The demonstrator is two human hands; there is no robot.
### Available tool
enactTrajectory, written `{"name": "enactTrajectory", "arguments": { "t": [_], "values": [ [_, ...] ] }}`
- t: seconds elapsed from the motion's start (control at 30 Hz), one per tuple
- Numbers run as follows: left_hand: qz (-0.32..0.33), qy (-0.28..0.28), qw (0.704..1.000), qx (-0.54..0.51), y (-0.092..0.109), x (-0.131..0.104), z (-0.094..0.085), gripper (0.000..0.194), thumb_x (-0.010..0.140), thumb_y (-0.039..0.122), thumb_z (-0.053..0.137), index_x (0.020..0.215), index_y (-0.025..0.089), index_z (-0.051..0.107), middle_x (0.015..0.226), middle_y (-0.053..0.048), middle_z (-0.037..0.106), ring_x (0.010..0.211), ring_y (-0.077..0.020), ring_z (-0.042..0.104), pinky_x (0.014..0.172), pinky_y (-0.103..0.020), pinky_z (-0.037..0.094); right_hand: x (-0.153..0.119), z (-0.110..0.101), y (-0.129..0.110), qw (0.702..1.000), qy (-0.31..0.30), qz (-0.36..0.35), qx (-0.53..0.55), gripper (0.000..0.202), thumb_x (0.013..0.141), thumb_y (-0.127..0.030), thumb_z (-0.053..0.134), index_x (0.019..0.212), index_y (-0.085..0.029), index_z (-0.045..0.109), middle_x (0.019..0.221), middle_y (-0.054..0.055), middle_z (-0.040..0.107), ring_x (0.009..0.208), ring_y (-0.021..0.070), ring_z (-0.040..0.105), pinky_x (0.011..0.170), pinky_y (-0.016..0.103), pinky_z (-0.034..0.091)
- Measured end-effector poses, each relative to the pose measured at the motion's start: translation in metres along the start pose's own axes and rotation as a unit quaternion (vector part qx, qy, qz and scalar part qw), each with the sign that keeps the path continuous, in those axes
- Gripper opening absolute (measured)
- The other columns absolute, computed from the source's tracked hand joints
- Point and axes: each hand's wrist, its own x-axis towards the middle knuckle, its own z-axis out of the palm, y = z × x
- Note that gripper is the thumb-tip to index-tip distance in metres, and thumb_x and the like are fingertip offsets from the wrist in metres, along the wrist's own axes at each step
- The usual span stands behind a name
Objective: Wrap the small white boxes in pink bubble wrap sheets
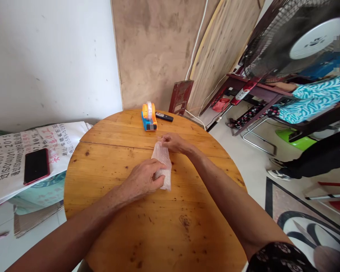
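A narrow bundle of white, translucent bubble wrap (162,154) lies on the round wooden table (124,234). My left hand (147,175) rests over its near part, with the thumb and fingers closed on the wrap. At the far end of the bundle, my right hand (174,143) has its fingertips pinched together. A small clear strip, like tape, shows beside those fingertips. What lies inside the wrap cannot be made out. Beyond both hands stands an orange and blue tape dispenser (149,116) with a roll in it.
A black remote control (164,117) lies beside the dispenser. Left of the table, a phone (36,166) rests on printed white sacks (65,139). A wooden chair (182,96) stands behind the table. On the right are a large fan (317,37) and people (314,98) near a desk.
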Motion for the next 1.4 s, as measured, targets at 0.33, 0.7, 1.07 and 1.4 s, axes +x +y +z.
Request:
{"name": "enactTrajectory", "arguments": {
  "t": [0.33,0.7,1.07,1.4],
  "values": [
    [-0.005,0.001,1.0,-0.001,-0.001,0.002,0.001,0.034,0.078,0.019,0.056,0.109,0.02,0.07,0.111,-0.006,0.07,0.09,-0.021,0.065,0.081,-0.032,0.05,-0.015,0.011,0.0,0.988,0.047,0.15,0.012,0.035,0.067,-0.033,0.069,0.096,-0.017,0.058,0.078,0.001,0.062,0.066,0.0145,0.051,0.057,0.024,0.033],
    [-0.01,0.0,1.0,-0.01,0.0,0.0,0.0,0.032,0.079,0.02,0.054,0.108,0.019,0.069,0.109,-0.005,0.07,0.091,-0.0209,0.064,0.077,-0.032,0.049,-0.023,0.013,-0.007,0.971,0.044,0.141,0.188,0.017,0.056,-0.024,0.065,0.061,-0.018,0.05,0.056,-0.008,0.046,0.054,0.0074,0.038,0.052,0.021,0.028],
    [0.003,0.007,1.0,-0.01,-0.002,0.0,0.002,0.032,0.08,0.02,0.054,0.108,0.019,0.069,0.109,-0.006,0.071,0.094,-0.022,0.065,0.08,-0.033,0.049,-0.028,0.011,-0.022,0.927,0.057,0.146,0.342,0.029,0.062,-0.037,0.069,0.067,-0.021,0.046,0.056,-0.007,0.046,0.049,0.0077,0.04,0.047,0.02,0.029],
    [0.0,0.003,1.0,-0.007,-0.002,-0.002,0.001,0.032,0.08,0.02,0.054,0.108,0.02,0.069,0.11,-0.006,0.071,0.094,-0.0215,0.065,0.08,-0.033,0.05,-0.026,0.016,-0.016,0.916,0.057,0.142,0.372,0.022,0.058,-0.03,0.07,0.061,-0.019,0.051,0.054,-0.006,0.05,0.05,0.0084,0.043,0.049,0.022,0.032]
  ]
}}
